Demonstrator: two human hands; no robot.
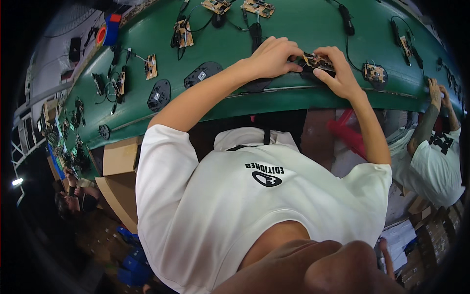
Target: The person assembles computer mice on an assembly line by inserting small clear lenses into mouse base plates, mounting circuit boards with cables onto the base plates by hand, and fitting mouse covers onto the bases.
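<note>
A tan circuit board (317,61) with dark parts and thin wires is tilted over a dark plastic piece (308,73) near the green bench's front edge. My right hand (338,73) grips the board's right side between thumb and fingers. At its left end my left hand (276,56) is closed, thumb and fingertips curled toward each other; what lies between them is too dark to make out. Below my left wrist lies a black plastic base (257,85), partly hidden by the forearm. A bundled black cable (255,33) lies just beyond that hand.
Several wired boards lie about the green bench (303,24), including one on a black base (375,73) to the right. Black oval bases (159,95) rest at the left, near a blue tape dispenser (108,30). A co-worker's hands (435,90) are at the far right. Cardboard boxes (120,157) stand below left.
</note>
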